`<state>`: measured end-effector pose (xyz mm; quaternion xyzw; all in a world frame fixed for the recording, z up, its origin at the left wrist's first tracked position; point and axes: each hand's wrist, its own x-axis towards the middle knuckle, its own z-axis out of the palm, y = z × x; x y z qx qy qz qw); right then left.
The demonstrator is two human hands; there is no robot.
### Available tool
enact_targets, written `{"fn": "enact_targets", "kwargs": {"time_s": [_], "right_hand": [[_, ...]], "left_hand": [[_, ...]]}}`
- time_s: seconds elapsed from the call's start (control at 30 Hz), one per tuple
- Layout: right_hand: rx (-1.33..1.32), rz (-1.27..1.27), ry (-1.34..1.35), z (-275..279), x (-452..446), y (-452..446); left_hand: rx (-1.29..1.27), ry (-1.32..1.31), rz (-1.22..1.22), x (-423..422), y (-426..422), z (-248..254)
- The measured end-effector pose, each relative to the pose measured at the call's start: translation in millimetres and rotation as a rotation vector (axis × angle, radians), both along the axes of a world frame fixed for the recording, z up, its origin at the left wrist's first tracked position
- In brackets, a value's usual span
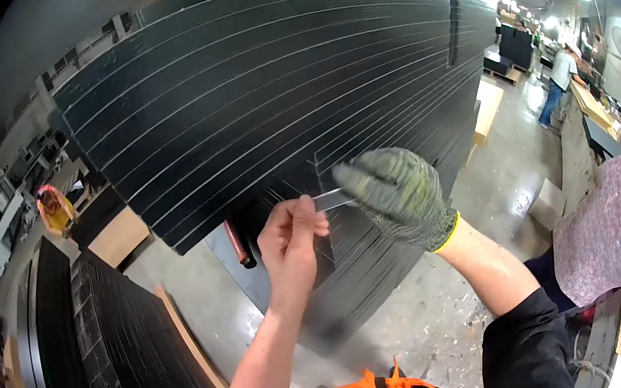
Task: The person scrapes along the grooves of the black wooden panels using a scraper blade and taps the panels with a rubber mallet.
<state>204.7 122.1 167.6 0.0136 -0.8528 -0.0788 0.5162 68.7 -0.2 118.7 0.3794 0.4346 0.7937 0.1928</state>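
My left hand [290, 237], bare, pinches one end of a thin, flat, greyish strip [333, 199] between thumb and fingers. From that grip the strip runs into my right hand [395, 197], which wears a grey-green knit glove with a yellow cuff edge. The gloved fingers close around its far end and are slightly blurred. Both hands are in front of a large stack of black boards [256, 98] with pale edge lines. Just left of my left hand, a reddish-brown rod-like object [238, 243] lies on a dark surface; its kind is unclear.
More black boards [138, 332] stand stacked at left. A person in yellow [54, 210] is beyond them. At right, a person in a patterned shirt [605, 230] bends over a bench, and another person [560, 80] stands farther back. Debris dots the concrete floor [442, 319].
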Motion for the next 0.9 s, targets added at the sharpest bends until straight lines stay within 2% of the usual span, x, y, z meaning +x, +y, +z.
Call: {"fn": "enact_targets", "kwargs": {"time_s": [0.07, 0.17, 0.2, 0.3, 0.33, 0.47, 0.73, 0.8, 0.9], "right_hand": [[-0.389, 0.129, 0.169, -5.1, -3.3, -5.5], [-1.153, 0.385, 0.089, -13.7, -2.7, -7.6], [-1.287, 0.453, 0.086, -13.7, -4.6, -11.7], [-1.362, 0.634, -0.006, -10.7, -12.2, -12.8], [-1.364, 0.683, 0.054, -12.5, -17.7, -14.4], [-1.281, 0.440, 0.060, 2.0, -23.4, -16.5], [-1.278, 0.462, 0.159, 14.3, -36.2, -22.6], [-0.875, 0.236, 0.075, 10.7, -35.7, -17.1], [-0.194, 0.052, 0.238, -1.4, -39.6, -1.2]], "left_hand": [[0.015, 0.038, 0.041, -4.7, 0.6, 0.4], [0.026, 0.088, 0.085, -4.5, 1.7, 11.7], [0.012, 0.101, 0.110, -4.9, 2.2, 11.9], [0.003, 0.185, 0.145, -7.7, 2.1, 11.5], [0.007, 0.175, 0.138, -8.4, 2.2, 12.4], [0.024, 0.100, 0.072, -9.4, 1.3, 18.5], [0.101, -0.086, 0.012, -9.6, 11.6, 20.3], [0.069, -0.078, 0.069, -12.3, 12.1, 16.6], [0.086, -0.150, 0.139, 0.8, 13.8, 24.1]]}}
